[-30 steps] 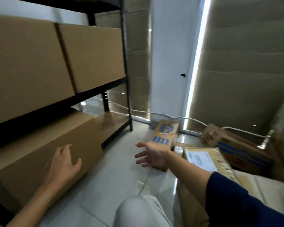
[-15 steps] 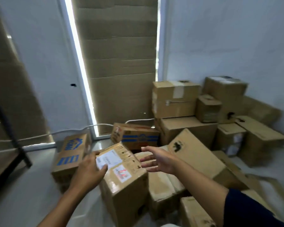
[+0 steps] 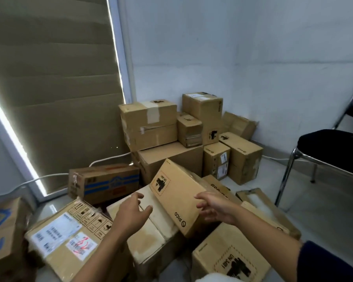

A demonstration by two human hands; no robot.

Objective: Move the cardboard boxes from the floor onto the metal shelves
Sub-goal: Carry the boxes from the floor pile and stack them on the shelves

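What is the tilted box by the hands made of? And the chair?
The tilted box looks like plain brown cardboard, matte, with black print. The chair seems to have shiny metal legs, since they glint, and a dark padded seat, maybe fabric; it is too dim to be sure.

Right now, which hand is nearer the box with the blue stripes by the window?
Left. The left hand is just in front of the striped box; the right hand is farther right, past the tilted box.
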